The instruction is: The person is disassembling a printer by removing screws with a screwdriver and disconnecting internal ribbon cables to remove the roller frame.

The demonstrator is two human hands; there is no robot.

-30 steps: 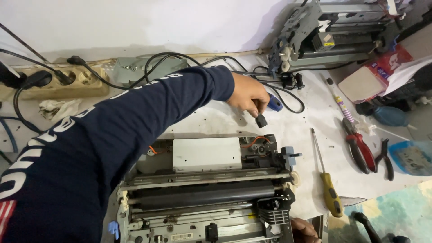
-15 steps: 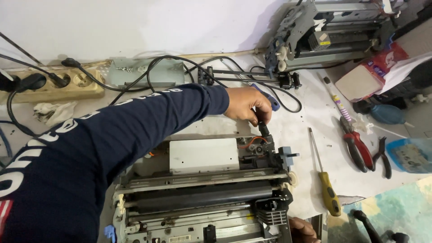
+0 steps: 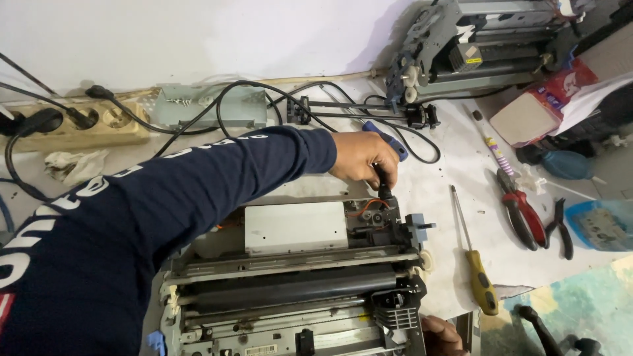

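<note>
Fingers [image 3: 376, 173] of my left hand [image 3: 359, 158] are wrapped tight around the black grip of a screwdriver [image 3: 382, 181], whose blue handle end pokes out past my knuckles toward the wall. Its tip stands nearly upright on the back right corner of the opened printer [image 3: 290, 277], just by the orange wires [image 3: 364, 207] there. That printer sits at the near middle of the table [image 3: 455, 165], with a pale metal plate [image 3: 295, 227] on its top and a dark roller [image 3: 290, 290] across its front.

My right hand [image 3: 440, 333] shows only as a sliver at the bottom edge, beside the printer's front right corner; I cannot tell how its fingers are set.

Right of the printer lies a yellow-handled screwdriver [image 3: 476, 273], apart from it, then red-handled pliers [image 3: 521, 207] and black pliers [image 3: 560, 227]. Further back sit a second stripped printer frame [image 3: 475, 46], black cables [image 3: 264, 99] and a beige power strip [image 3: 79, 128] along the wall.
</note>
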